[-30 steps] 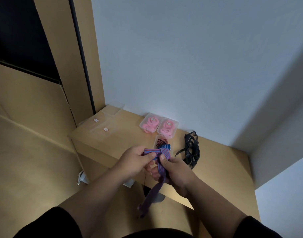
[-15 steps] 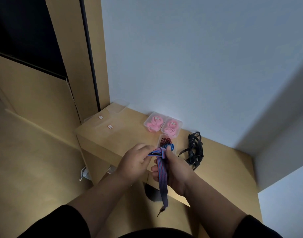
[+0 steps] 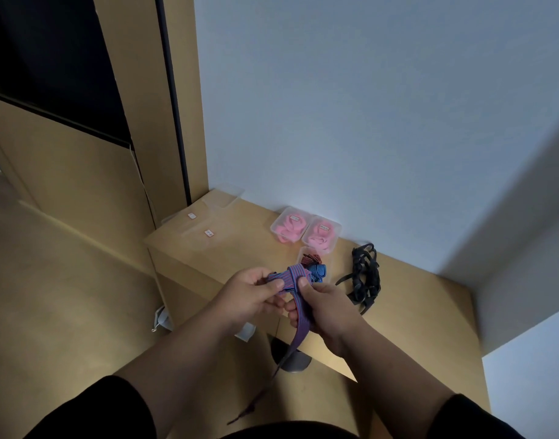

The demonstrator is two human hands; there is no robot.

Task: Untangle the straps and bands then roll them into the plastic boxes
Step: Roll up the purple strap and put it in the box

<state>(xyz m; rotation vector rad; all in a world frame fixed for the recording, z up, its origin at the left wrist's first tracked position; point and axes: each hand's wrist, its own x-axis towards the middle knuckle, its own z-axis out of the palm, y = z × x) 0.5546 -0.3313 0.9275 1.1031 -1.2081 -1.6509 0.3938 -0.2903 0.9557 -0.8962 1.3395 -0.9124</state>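
A blue-and-red striped strap point(image 3: 295, 277) is partly wound into a flat bundle between both hands, above the front of the wooden cabinet top point(image 3: 240, 251). My left hand point(image 3: 249, 296) pinches the bundle from the left. My right hand point(image 3: 322, 307) grips it with the thumb on top, and the loose tail point(image 3: 298, 331) hangs down past that hand. Behind the hands stands a clear plastic box point(image 3: 313, 263) holding red and blue striped rolls. Two clear boxes with pink bands point(image 3: 289, 228) point(image 3: 321, 237) stand by the wall. A tangle of black straps point(image 3: 365, 277) lies to the right.
Clear plastic lids or boxes with small labels point(image 3: 205, 229) lie on the cabinet's left end. The white wall point(image 3: 366, 122) backs the cabinet, a wooden door frame point(image 3: 180, 106) rises at left. A dark round object point(image 3: 290, 356) sits on the floor below the front edge.
The hanging tail swung and looks slightly shorter in my hands as the strap bundle between them grew wider. The camera view shifted a little to the left.
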